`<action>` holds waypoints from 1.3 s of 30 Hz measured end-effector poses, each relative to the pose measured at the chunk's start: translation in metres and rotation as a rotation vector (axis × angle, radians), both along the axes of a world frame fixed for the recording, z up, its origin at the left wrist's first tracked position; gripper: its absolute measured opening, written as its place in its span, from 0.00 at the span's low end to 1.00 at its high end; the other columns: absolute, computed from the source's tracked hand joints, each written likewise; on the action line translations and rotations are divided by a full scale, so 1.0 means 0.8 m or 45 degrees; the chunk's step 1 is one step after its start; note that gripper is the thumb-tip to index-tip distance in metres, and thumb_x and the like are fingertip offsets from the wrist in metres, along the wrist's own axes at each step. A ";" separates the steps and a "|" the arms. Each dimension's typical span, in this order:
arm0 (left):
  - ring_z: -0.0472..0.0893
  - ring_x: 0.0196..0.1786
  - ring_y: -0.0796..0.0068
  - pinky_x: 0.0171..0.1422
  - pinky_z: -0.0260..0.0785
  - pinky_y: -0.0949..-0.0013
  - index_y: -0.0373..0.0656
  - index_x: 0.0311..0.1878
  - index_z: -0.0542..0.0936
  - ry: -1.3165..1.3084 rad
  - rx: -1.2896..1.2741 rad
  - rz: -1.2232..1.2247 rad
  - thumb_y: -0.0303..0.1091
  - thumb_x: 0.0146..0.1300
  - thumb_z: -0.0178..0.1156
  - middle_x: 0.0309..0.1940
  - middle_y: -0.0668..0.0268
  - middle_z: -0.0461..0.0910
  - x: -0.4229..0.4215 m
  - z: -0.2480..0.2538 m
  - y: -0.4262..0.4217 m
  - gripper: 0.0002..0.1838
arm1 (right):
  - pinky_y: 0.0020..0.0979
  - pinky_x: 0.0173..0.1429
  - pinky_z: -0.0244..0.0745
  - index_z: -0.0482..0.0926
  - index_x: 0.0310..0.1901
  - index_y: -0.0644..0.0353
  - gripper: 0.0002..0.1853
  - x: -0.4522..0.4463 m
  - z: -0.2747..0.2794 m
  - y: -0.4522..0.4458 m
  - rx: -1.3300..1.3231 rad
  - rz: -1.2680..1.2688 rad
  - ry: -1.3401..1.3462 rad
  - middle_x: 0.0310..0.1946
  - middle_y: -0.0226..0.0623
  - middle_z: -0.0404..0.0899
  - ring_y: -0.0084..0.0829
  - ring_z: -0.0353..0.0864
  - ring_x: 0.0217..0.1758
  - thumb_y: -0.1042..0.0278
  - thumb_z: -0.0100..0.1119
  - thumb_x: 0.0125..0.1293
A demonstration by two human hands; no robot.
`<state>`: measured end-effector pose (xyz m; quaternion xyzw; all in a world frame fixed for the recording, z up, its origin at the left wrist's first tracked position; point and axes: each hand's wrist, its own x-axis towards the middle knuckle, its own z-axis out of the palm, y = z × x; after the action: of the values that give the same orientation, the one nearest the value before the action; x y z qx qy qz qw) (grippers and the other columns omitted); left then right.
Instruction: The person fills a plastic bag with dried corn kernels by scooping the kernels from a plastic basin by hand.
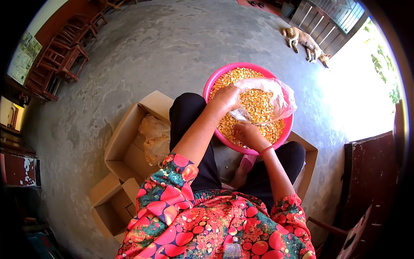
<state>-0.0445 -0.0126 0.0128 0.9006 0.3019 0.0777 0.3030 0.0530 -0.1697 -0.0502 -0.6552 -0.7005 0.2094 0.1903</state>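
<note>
A pink basin [210, 81] full of yellow corn kernels [233, 77] rests between my knees. In it lies a clear plastic bag [285, 97], its mouth spread and corn showing inside. My left hand [227, 97] is closed on the bag's left edge. Lower down, my right hand [250, 133] is curled shut against the kernels, just below the bag's near edge. Its fingertips are hidden, so what it grips cannot be made out. A red bracelet [266, 150] circles the right wrist.
An open cardboard box [118, 142] holding a plastic bag of corn [155, 140] stands left of my legs. Another carton [110, 203] sits nearer me, and cardboard [308, 166] shows at right. A dog [305, 41] lies by the doorway. Wooden chairs [71, 60] line the left wall.
</note>
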 end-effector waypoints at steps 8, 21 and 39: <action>0.76 0.54 0.56 0.58 0.69 0.60 0.44 0.58 0.71 0.076 0.102 -0.081 0.43 0.43 0.70 0.51 0.53 0.76 0.000 -0.006 -0.002 0.36 | 0.18 0.31 0.70 0.77 0.38 0.58 0.05 0.012 0.034 -0.011 -0.510 -0.313 0.965 0.22 0.23 0.73 0.12 0.73 0.26 0.67 0.57 0.63; 0.78 0.50 0.58 0.54 0.71 0.61 0.46 0.56 0.74 0.117 0.016 -0.121 0.29 0.43 0.63 0.47 0.54 0.78 -0.001 -0.002 0.000 0.30 | 0.18 0.32 0.74 0.75 0.42 0.59 0.06 0.054 0.068 0.023 -0.232 -0.512 1.376 0.32 0.27 0.78 0.16 0.75 0.27 0.69 0.55 0.64; 0.77 0.51 0.56 0.57 0.69 0.60 0.50 0.56 0.74 -0.042 0.017 -0.132 0.45 0.35 0.75 0.48 0.54 0.78 0.001 -0.011 0.004 0.39 | 0.28 0.35 0.73 0.77 0.50 0.65 0.18 0.110 0.022 0.077 0.074 -0.759 0.650 0.35 0.36 0.79 0.26 0.75 0.28 0.71 0.51 0.58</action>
<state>-0.0433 -0.0093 0.0037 0.9156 0.2492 0.0786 0.3056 0.1409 -0.1079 -0.0326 -0.7509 -0.4154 0.2813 0.4295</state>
